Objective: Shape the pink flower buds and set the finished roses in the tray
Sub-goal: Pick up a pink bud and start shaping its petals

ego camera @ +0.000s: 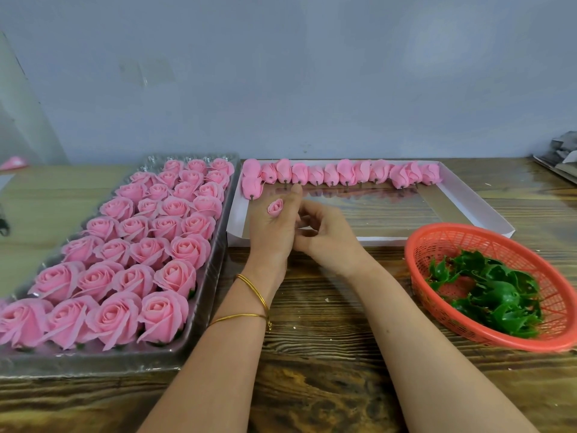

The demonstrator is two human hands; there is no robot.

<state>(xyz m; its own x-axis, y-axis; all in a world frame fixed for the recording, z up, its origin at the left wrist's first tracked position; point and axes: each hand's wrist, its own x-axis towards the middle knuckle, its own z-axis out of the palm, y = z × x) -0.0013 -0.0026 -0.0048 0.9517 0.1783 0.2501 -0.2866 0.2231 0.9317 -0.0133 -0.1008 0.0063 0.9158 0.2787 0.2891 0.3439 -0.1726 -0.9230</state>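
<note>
Over the white box (pixel 480 207), left hand (pixel 271 232) pinches a tight-furled pink bud (pixel 275 207) — right hand (pixel 324 237) curled, its grip unclear

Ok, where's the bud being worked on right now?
Head view, centre: the bud sits in the left hand, just nearer than the bud row in the white box, right of the rose tray.
</note>
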